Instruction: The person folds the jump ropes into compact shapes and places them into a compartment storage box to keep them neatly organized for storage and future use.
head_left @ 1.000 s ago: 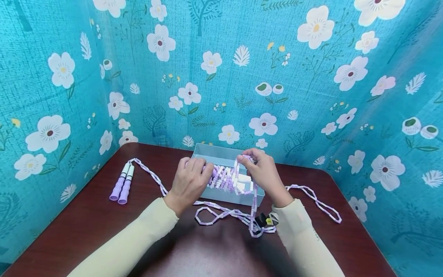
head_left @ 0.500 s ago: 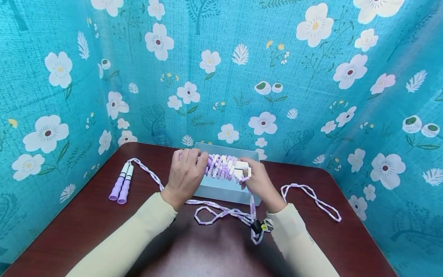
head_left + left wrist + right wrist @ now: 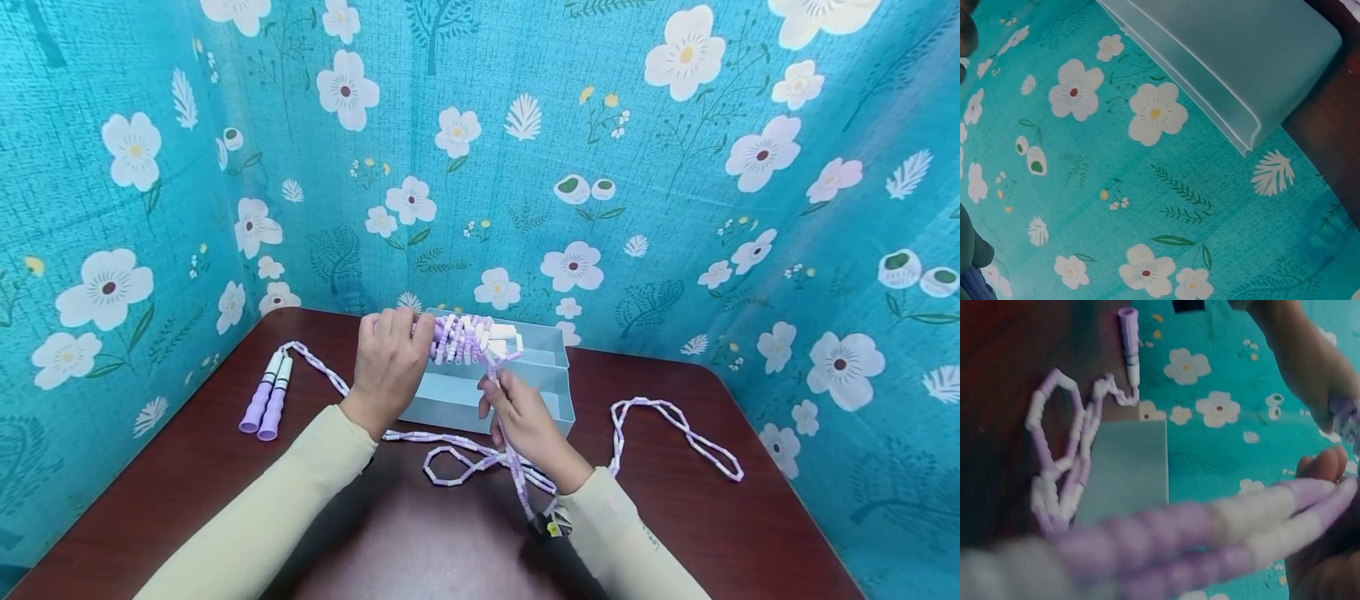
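Note:
My left hand [image 3: 392,358] grips a pair of jump rope handles over the box, their white ends [image 3: 504,332] sticking out to the right. Purple-and-white beaded rope [image 3: 459,339] is wound round them in several turns. From that bundle a doubled length of rope runs down to my right hand [image 3: 528,421], whose fingers curl round it in front of the box. In the right wrist view the two beaded strands [image 3: 1254,528] stretch across close to the camera. The left wrist view shows none of the bundle, only some fingers at its left edge.
A light blue divided box [image 3: 450,412] stands at the table's back, by the flowered curtain [image 3: 1154,115]. Another pair of purple-and-white handles [image 3: 266,396] lies at the left, with beaded rope attached. Looped rope [image 3: 447,482] lies in front of the box, and more rope [image 3: 678,425] at the right.
My right hand has come round the handle ends and down toward me, drawing the rope along. The left hand has shifted up and left with the wound handles.

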A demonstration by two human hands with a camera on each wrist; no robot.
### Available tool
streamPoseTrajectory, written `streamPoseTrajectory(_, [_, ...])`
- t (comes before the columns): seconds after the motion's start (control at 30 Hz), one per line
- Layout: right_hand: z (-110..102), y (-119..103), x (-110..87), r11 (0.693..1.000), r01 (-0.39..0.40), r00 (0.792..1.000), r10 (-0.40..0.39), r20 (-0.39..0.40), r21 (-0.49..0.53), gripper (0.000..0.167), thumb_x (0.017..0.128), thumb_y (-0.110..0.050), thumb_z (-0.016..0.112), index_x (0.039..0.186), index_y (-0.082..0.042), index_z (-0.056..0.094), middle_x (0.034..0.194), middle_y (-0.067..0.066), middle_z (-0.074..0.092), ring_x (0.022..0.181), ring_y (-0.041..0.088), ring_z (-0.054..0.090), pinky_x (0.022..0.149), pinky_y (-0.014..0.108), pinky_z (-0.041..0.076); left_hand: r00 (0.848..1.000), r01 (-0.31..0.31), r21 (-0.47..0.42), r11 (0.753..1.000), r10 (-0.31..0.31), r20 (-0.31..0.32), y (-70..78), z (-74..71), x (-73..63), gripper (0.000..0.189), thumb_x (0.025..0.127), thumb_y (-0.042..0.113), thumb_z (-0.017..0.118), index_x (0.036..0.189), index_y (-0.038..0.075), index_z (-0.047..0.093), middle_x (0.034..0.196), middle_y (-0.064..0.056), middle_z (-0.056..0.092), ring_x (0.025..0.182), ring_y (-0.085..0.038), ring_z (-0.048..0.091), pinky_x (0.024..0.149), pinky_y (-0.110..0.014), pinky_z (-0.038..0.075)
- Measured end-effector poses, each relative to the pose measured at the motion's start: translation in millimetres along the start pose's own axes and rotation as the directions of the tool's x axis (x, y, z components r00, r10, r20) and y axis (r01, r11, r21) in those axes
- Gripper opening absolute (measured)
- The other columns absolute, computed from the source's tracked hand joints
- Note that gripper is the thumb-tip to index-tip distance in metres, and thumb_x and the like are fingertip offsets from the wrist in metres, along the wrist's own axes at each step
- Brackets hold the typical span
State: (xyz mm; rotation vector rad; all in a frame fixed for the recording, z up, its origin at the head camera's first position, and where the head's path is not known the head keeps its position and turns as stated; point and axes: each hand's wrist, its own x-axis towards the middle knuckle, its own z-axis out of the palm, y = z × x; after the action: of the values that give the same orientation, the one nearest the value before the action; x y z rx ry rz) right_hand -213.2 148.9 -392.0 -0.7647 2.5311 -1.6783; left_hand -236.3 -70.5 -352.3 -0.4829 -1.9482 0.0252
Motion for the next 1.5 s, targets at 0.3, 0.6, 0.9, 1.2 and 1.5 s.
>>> streamPoseTrajectory(0.3, [21, -3, -20.8, 0.985, 0.025, 1.0, -0.022, 0.016, -0.174, 0.032, 0.093, -0.04, 0.063, 0.111, -0.015, 0.055, 0.062, -0.004, 0.054, 0.045, 0.013, 0.052, 0.041, 0.029, 0.044, 0.999, 0.037, 0.045, 0.998, -0.038, 0.019, -11.2, 7.5, -0.4, 0.015, 0.091, 0.008, 0.061, 0.104, -0.001, 0.058, 0.083, -0.017, 0.054, 0.071, -0.031, 0.053, 0.061, -0.043, 0.042])
streamPoseTrajectory(0.6, [26, -18, -38.2, 0.912, 0.186, 0.971, -0.227, -0.073, -0.365, 0.032, 0.09, -0.03, 0.07, 0.114, -0.015, 0.055, 0.069, -0.015, 0.05, 0.053, 0.001, 0.044, 0.046, 0.024, 0.04, 0.997, 0.062, 0.06, 0.996, -0.064, 0.04, -16.9, 13.6, -1.8, 0.013, 0.093, 0.005, 0.058, 0.104, 0.0, 0.059, 0.081, -0.016, 0.053, 0.069, -0.031, 0.052, 0.06, -0.043, 0.041])
streamPoseTrajectory(0.9, [11, -45, -43.5, 0.854, 0.292, 0.924, -0.369, -0.105, -0.43, 0.025, 0.089, -0.02, 0.072, 0.111, -0.01, 0.062, 0.066, -0.017, 0.044, 0.052, -0.001, 0.04, 0.046, 0.02, 0.038, 0.997, 0.034, 0.072, 0.997, -0.039, 0.072, -12.3, 16.3, -9.6, 0.011, 0.089, 0.006, 0.063, 0.098, 0.001, 0.059, 0.077, -0.015, 0.05, 0.068, -0.03, 0.05, 0.058, -0.041, 0.039])
streamPoseTrajectory(1.2, [-13, -63, -37.9, 0.775, 0.365, 0.847, -0.506, -0.161, -0.516, 0.01, 0.089, -0.015, 0.071, 0.084, -0.013, 0.062, 0.06, -0.014, 0.038, 0.051, 0.0, 0.035, 0.043, 0.018, 0.03, 0.997, -0.008, 0.029, 1.0, 0.005, 0.079, -3.8, 18.3, -18.6, 0.004, 0.091, 0.003, 0.056, 0.094, 0.003, 0.058, 0.075, -0.014, 0.049, 0.068, -0.031, 0.05, 0.06, -0.043, 0.04])
streamPoseTrajectory(1.5, [-39, -74, -27.9, 0.752, 0.326, 0.835, -0.513, -0.198, -0.573, 0.01, 0.088, -0.018, 0.073, 0.09, -0.01, 0.069, 0.06, -0.012, 0.04, 0.051, 0.005, 0.035, 0.043, 0.023, 0.031, 0.994, -0.059, -0.008, 0.998, 0.06, 0.088, 7.0, 18.6, -26.4, 0.008, 0.092, 0.003, 0.051, 0.095, 0.005, 0.058, 0.076, -0.013, 0.05, 0.069, -0.031, 0.052, 0.062, -0.044, 0.041])
